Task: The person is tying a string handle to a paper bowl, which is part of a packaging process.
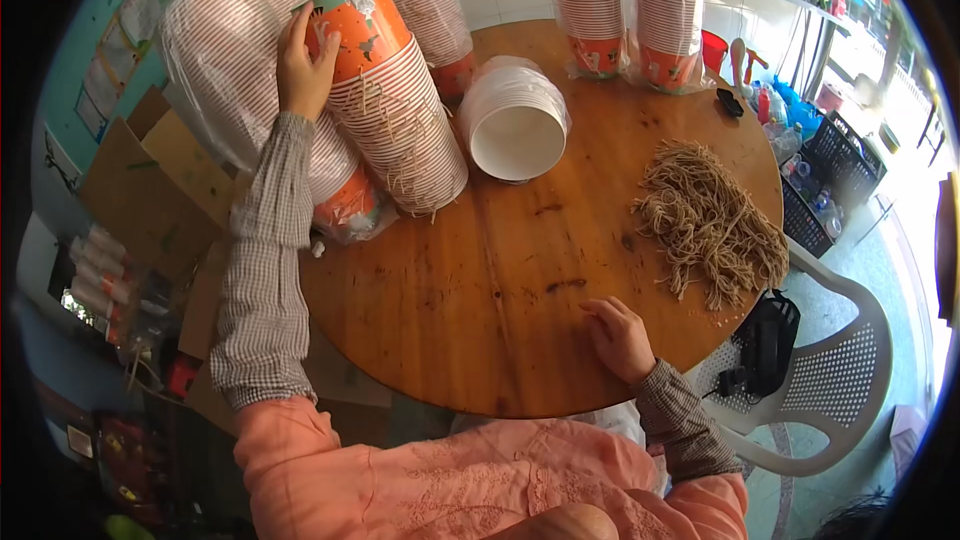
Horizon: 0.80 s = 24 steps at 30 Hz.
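On the left of the round table, a tall stack of paper buckets [398,130] leans with loose string strands hanging down its side. Its top paper bucket [362,32], orange and green with printed pictures, has my left hand [306,65] at its left side, fingertips by the rim and thumb against its wall. By the table's near edge rests my right hand [622,338], fingers loosely bent, holding nothing. Right of the stack, several nested white buckets [518,140] in clear plastic lie with the open mouth toward me. A heap of tan strings [705,220] covers the table's right side.
Bagged bucket stacks stand at the back left [225,60], back middle [430,5] and back right [668,20]. A small black object [729,103] lies near the far right edge. A grey plastic chair [835,370] holds a black bag [770,345]. Cardboard boxes [170,175] stand left.
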Tool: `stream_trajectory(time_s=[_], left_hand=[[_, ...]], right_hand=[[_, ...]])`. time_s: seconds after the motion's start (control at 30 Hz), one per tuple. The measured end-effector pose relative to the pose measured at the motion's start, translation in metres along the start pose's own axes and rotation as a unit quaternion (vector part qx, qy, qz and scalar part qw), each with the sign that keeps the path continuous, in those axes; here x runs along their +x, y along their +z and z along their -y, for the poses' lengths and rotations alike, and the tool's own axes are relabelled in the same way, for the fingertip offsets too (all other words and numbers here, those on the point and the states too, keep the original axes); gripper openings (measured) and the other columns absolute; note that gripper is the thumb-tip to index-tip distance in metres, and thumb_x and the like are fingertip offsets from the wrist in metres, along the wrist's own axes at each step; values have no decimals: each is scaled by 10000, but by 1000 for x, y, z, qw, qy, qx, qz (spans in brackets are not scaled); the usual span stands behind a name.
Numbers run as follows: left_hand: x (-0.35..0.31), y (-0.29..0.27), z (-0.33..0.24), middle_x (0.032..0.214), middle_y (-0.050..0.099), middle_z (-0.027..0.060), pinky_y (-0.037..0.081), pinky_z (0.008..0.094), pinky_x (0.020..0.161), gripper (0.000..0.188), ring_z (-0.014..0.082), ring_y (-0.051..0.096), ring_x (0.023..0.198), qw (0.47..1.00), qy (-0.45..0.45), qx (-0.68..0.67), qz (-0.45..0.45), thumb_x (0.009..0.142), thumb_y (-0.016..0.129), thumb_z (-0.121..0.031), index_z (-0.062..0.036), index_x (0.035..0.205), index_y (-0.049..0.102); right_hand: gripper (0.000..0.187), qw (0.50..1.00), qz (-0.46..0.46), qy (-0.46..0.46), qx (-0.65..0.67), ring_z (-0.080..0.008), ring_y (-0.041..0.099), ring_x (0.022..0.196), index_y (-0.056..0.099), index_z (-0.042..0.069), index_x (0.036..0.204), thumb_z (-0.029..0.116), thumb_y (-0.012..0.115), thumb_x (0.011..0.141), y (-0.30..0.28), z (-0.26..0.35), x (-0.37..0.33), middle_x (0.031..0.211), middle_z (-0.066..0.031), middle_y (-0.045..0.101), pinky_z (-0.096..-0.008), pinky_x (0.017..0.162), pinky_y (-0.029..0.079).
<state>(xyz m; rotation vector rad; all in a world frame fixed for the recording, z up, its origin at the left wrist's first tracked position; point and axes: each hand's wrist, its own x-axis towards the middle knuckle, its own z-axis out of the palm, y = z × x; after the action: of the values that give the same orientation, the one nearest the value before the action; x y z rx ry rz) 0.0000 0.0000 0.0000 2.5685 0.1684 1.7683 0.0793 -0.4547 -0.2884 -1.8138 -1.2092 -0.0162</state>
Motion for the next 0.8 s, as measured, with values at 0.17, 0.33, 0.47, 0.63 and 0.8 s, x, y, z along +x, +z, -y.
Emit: stream_trajectory(time_s=[0.17,0.33,0.47,0.63,0.8], left_hand=[[-118,24,-91,742,627,37,465,253,693,271,113,579,699,922,-213,-319,-50,984,548,-225,-16,834,632],[-172,2,-257,440,294,6,369,433,980,668,169,376,397,654,-309,-689,-51,1050,193,-451,-121,497,373],[-148,-65,-317,361,413,-5,301,251,415,763,139,364,294,487,-162,-858,3,1008,221,-581,-139,404,369],[-147,-63,-303,455,371,-12,410,457,1017,440,160,337,374,399,-51,-916,-16,929,511,-522,-168,668,541],[-138,-49,-292,493,395,-23,497,472,882,411,112,393,420,447,-33,-894,-21,961,500,-407,-182,619,525]], right_hand=[[282,958,8,97,270,-130,608,590,642,-22,906,244,576,972,2,8,60,680,-60,619,-283,545,476],[574,878,-103,169,435,-56,407,451,573,56,589,429,452,1009,41,0,150,503,-40,543,-211,482,361],[581,866,-142,202,434,-75,431,444,550,61,560,440,482,994,81,-36,175,484,-35,526,-222,472,373],[588,905,-128,179,364,-102,501,455,525,42,563,440,488,995,105,-68,192,507,-30,515,-258,438,391],[596,920,-120,180,327,-105,497,440,519,29,567,449,496,990,111,-76,214,506,-31,507,-263,435,402]])
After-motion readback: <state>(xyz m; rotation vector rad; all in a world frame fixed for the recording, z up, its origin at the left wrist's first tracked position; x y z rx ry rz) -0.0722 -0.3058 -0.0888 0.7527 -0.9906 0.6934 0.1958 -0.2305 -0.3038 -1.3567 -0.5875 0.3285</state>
